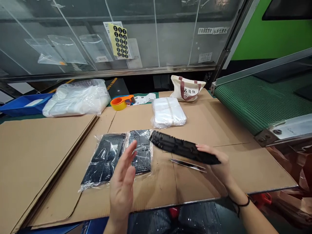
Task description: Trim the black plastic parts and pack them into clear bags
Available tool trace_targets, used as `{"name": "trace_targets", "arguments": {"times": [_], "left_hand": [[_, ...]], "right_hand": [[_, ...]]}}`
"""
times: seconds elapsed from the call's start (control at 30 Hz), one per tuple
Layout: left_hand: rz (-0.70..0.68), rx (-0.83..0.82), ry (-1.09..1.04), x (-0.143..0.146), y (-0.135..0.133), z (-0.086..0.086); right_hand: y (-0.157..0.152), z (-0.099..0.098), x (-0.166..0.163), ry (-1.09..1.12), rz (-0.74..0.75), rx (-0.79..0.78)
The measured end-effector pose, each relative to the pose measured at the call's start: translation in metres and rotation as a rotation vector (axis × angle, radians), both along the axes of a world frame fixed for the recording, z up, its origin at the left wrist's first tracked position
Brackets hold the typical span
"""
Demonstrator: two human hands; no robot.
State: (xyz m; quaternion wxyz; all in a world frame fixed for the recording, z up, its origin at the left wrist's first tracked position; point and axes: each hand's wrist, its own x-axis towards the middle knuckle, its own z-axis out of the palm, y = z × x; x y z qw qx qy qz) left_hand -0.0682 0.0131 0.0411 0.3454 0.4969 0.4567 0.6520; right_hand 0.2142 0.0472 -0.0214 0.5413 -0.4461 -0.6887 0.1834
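While our right hand [216, 164] closes its fingers over the right end of the long black plastic part [180, 148], we hold that part just above the cardboard sheet [231, 130], its free end pointing left and far. Our left hand [123, 183] stands open with the fingers extended and grips nothing; it hovers in front of two clear bags of black parts [107, 159] that lie flat on the cardboard, left of the held part. A thin metal strip [188, 165] lies on the cardboard directly beneath the held part. Farther away we see a stack of clear bags [168, 112], an orange tape dispenser [120, 102], a cloth tote bag [186, 88] and a bulky white plastic bundle [78, 97]. A blue tray [17, 105] sits at the far left, and a green conveyor belt [255, 100] runs along the right.
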Motion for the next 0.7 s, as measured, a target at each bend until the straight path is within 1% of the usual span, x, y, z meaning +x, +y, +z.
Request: {"name": "trace_targets", "arguments": {"times": [0.07, 0.13, 0.23, 0.3, 0.37, 0.4, 0.47, 0.53, 0.6, 0.7], "left_hand": [[0.028, 0.019, 0.108, -0.002, 0.016, 0.015], [0.045, 0.085, 0.256, -0.001, 0.038, 0.029], [-0.013, 0.197, 0.594, 0.005, 0.082, 0.044], [-0.059, 0.242, 0.858, 0.014, 0.116, 0.046], [-0.111, 0.256, 1.239, 0.025, 0.148, 0.039], [-0.177, 0.267, 1.325, 0.031, 0.162, 0.032], [-0.288, 0.292, 1.441, 0.044, 0.184, 0.016], [-0.365, 0.305, 1.523, 0.055, 0.196, -0.001], [-0.389, 0.306, 1.586, 0.061, 0.202, -0.013], [-0.354, 0.273, 1.647, 0.064, 0.206, -0.020]], "right_hand": [[0.017, -0.006, 0.009, 0.090, -0.100, -0.055], [0.034, -0.014, 0.014, 0.187, -0.158, -0.092], [0.055, -0.031, 0.016, 0.299, -0.222, -0.102], [0.063, -0.042, 0.016, 0.360, -0.271, -0.129], [0.067, -0.051, 0.017, 0.405, -0.308, -0.169], [0.068, -0.053, 0.018, 0.424, -0.319, -0.189], [0.068, -0.056, 0.020, 0.456, -0.332, -0.219], [0.067, -0.056, 0.020, 0.478, -0.332, -0.239], [0.066, -0.054, 0.019, 0.488, -0.315, -0.255], [0.063, -0.051, 0.015, 0.486, -0.278, -0.284]]}}
